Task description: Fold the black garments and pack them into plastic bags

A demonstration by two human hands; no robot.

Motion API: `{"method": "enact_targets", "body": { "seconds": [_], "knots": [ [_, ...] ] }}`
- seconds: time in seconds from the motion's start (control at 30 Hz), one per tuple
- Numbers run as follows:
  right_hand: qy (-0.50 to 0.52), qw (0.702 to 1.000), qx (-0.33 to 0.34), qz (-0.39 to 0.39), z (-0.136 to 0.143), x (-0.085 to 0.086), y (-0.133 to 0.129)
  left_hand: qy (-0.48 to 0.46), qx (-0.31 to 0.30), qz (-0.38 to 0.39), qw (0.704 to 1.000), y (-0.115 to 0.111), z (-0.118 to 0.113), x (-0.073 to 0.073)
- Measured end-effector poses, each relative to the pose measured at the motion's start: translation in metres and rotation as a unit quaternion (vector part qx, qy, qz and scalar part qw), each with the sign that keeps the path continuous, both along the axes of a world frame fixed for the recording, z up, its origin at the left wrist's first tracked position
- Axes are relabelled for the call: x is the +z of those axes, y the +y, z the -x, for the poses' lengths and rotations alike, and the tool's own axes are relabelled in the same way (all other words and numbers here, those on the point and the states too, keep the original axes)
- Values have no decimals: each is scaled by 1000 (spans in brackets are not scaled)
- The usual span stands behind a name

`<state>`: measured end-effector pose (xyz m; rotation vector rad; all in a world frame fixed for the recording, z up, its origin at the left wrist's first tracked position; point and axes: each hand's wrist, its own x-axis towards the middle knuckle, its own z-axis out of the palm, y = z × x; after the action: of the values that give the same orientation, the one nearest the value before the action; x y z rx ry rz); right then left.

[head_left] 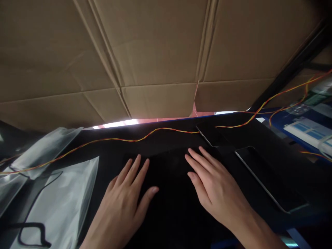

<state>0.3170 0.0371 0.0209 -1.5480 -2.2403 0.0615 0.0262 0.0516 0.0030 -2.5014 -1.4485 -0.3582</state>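
Observation:
My left hand (126, 197) lies palm down on the black table surface (168, 207), its fingers spread and nothing held. To the right, my right hand (212, 183) also rests palm down with the fingers apart, holding nothing. A dark phone (269, 176) lies flat to the right of my right hand. Beyond that hand's fingertips sits a smaller dark phone-like device (211, 134). Left of my left hand is a translucent plastic bag (64, 197).
Upright cardboard (155, 52) spans the back edge. A twisted red and yellow wire (124, 139) crosses the table. Another plastic bag (49, 148) and a black cord (33, 224) are at left. A white and blue box (308, 131) and a clear bottle (316, 95) are at right.

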Motion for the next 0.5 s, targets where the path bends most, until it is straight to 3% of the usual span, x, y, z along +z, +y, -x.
{"method": "enact_targets", "body": {
  "seconds": [0.13,0.33,0.5],
  "knots": [
    [-18,995,85,45,4,11,31,18,-5,11,1000,23,-1,7],
    [-42,993,24,105,1,-9,47,11,10,-24,1000,15,10,-19],
    [-46,995,26,86,-2,-4,35,7,13,-40,999,13,13,-18]
  ]
}}
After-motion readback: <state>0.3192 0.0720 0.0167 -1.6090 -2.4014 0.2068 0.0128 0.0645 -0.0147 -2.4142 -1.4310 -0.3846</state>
